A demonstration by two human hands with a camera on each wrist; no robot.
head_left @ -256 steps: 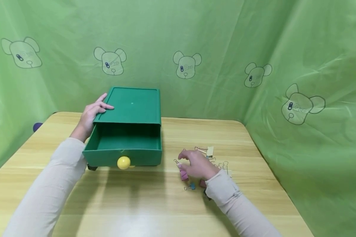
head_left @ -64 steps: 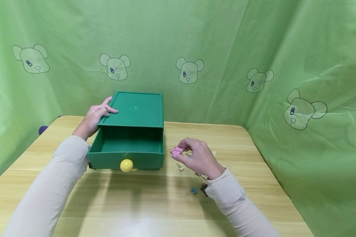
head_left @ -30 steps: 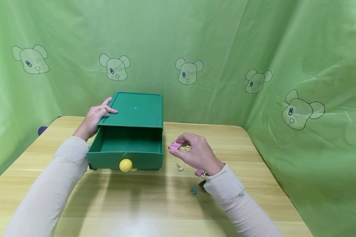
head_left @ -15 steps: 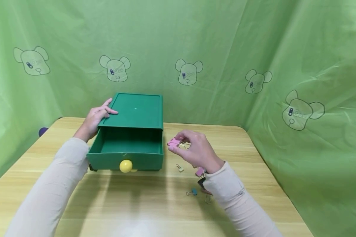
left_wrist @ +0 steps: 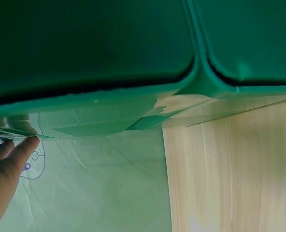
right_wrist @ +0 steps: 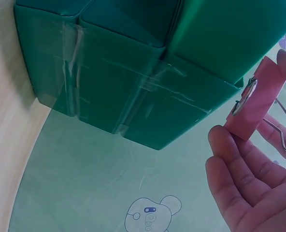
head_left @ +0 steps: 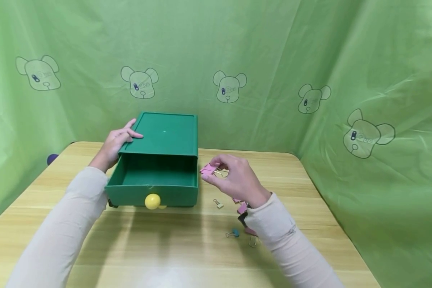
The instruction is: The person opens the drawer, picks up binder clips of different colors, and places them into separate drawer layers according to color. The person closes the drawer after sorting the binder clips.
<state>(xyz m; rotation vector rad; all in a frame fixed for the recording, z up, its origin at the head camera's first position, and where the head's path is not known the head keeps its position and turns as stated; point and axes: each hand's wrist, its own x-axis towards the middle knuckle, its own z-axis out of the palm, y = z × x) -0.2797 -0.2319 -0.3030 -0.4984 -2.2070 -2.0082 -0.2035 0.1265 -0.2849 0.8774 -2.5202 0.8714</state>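
Observation:
My right hand [head_left: 237,176] pinches a pink binder clip [head_left: 209,169] between thumb and fingers, beside the right edge of a green drawer unit [head_left: 165,132]. In the right wrist view, one wire handle of the pink binder clip [right_wrist: 259,99] lies against its body and the other sticks out. The unit's top drawer [head_left: 129,196] is pulled out, with a yellow round knob [head_left: 153,201] on its front. My left hand [head_left: 115,145] rests on the unit's left top edge. Its fingers [left_wrist: 22,150] touch the side in the left wrist view.
On the wooden table [head_left: 165,252], right of the unit, lie a pale yellow binder clip [head_left: 219,205], a blue one [head_left: 235,232], a pink one [head_left: 242,208] and a black one [head_left: 242,218]. The right forearm overlaps some. A green curtain [head_left: 266,48] stands behind.
Earlier my right hand was down among the clips; it now holds the pink binder clip higher. Over the last second it moved slightly left and up toward the drawer. The left hand stayed put.

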